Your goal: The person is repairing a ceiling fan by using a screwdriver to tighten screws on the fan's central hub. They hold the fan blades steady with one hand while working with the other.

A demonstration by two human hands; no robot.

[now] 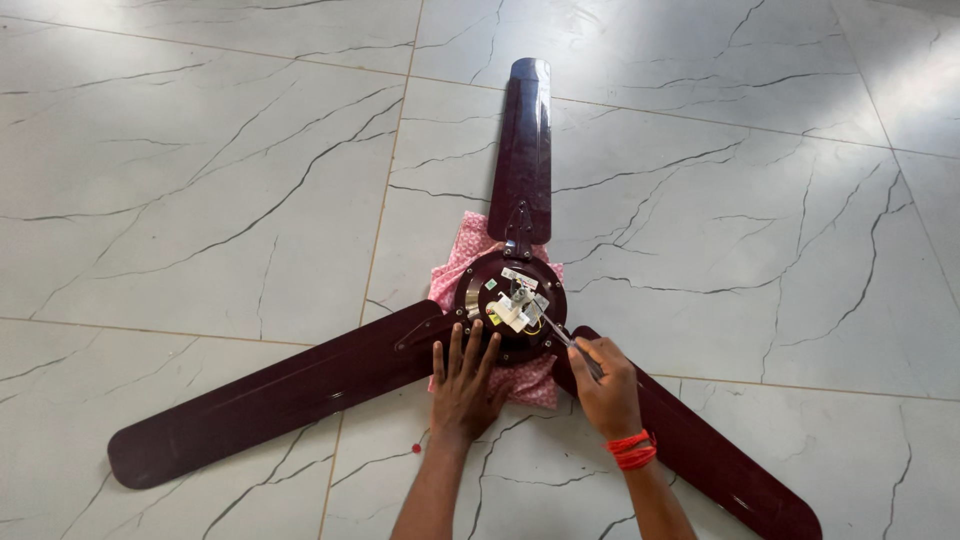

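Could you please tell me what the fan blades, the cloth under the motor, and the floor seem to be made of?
Fan blades: probably painted metal, glossy maroon with sharp reflections. Cloth: soft printed fabric, pink and white, creased at its edges. Floor: polished tile, marble-look, grey veins, straight grout lines, window glare.

Tool tip (556, 331) too small
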